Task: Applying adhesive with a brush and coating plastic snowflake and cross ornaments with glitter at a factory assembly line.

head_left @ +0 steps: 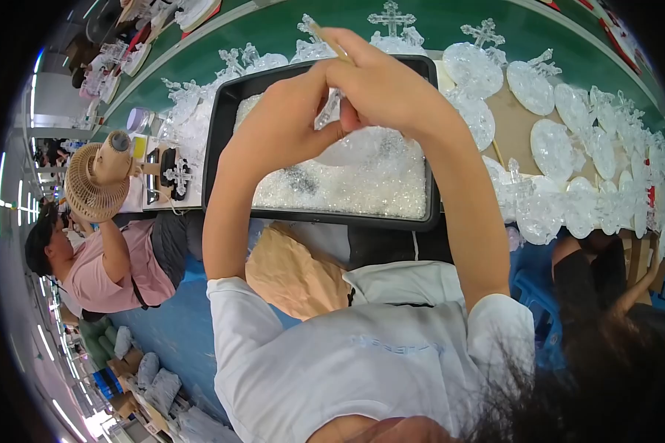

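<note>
Two hands work over a tray of clear beads, with a stick and a clear ornament.

The right hand [384,92] has its grip closed on a thin, pale stick [331,43] that slants up past the knuckles; the left hand [273,122] has its grip around the ornament [347,153], which sits between the hands, above the beads [347,196], partly hidden by the fingers. The black tray [318,215] stands at the near edge of the green table [266,37]. Clear discs [550,148] crowd the table to the right, and clear crosses [482,32] rise along the tray's far side. To the left, near a beige fan [92,181], sits a co-worker [114,277] in a pink top.
</note>
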Tool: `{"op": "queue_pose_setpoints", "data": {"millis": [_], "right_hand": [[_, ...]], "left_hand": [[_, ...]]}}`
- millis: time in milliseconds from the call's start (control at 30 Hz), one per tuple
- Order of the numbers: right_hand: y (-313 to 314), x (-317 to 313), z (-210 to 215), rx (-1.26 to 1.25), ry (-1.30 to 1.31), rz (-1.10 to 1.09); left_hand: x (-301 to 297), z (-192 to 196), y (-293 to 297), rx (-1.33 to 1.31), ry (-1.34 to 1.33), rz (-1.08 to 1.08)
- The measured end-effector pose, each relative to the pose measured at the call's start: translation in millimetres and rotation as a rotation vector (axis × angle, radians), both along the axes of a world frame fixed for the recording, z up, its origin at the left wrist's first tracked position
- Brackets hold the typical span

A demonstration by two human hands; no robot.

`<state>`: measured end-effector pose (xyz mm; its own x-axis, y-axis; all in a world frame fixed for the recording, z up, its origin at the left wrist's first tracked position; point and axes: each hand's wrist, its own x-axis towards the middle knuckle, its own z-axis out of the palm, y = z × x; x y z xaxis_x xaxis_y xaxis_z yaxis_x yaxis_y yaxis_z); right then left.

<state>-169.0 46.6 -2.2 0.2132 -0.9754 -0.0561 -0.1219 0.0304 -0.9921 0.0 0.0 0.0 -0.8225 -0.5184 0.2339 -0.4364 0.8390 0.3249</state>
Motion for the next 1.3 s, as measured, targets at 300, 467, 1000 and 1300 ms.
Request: {"op": "queue_pose_setpoints", "data": {"millis": [300,467,1000,1300], "right_hand": [[44.4,-3.5,-38.7,-0.543,-0.365,-0.581],[68.2,-3.8,-88.0,-0.945,-0.275,-0.530],[65.5,12.3,-69.5,-0.842,0.191,-0.164],[65.0,14.0,-71.2,-0.880,0.184,-0.118]], "left_hand": [[-2.0,-13.1,-2.6,-0.075,0.200,0.164],[0.3,-22.9,2.1,-0.036,0.318,0.487],[-0.2,12.8,16.3,0.173,0.273,0.752],[3.1,-3.0,12.3,0.115,0.373,0.676]]}}
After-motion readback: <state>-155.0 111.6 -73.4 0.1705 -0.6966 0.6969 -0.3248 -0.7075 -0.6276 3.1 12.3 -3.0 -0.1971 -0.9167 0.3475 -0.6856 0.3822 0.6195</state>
